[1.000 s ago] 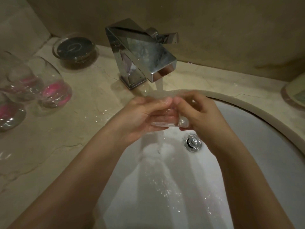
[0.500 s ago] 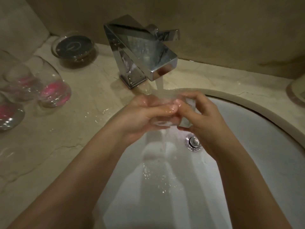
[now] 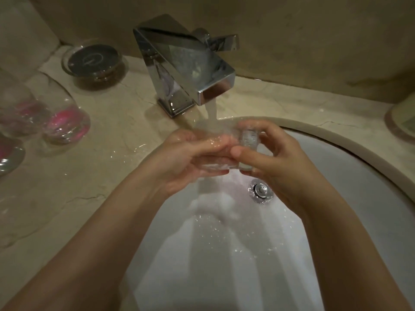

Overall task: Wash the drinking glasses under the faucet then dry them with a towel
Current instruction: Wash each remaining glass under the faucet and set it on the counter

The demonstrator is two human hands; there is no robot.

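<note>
waiting glasses [image 3: 65,122]: clear with pink at the base, standing on the surface's far left, blurred, well apart from the hands
dish [image 3: 94,60]: glass, dark disc inside, back left by the wall
surface [image 3: 89,176]: beige stone, wet splashes near the sink rim
faucet [image 3: 186,70]: chrome, angular, water running from the spout
left hand [image 3: 179,162]: over the basin, fingers [image 3: 213,144] curled round the left side of the drinking glass, water pouring over them
drinking glass [image 3: 246,140]: clear, held between both hands just under the stream, over the sink; mostly hidden by fingers, tilt cannot tell
right hand [image 3: 278,167]: fingers bent and clamped on the glass's right side, thumb in front, touching the left fingertips
drain [image 3: 260,190]: chrome, just below the right hand
sink [image 3: 336,140]: white oval basin, droplets inside
</note>
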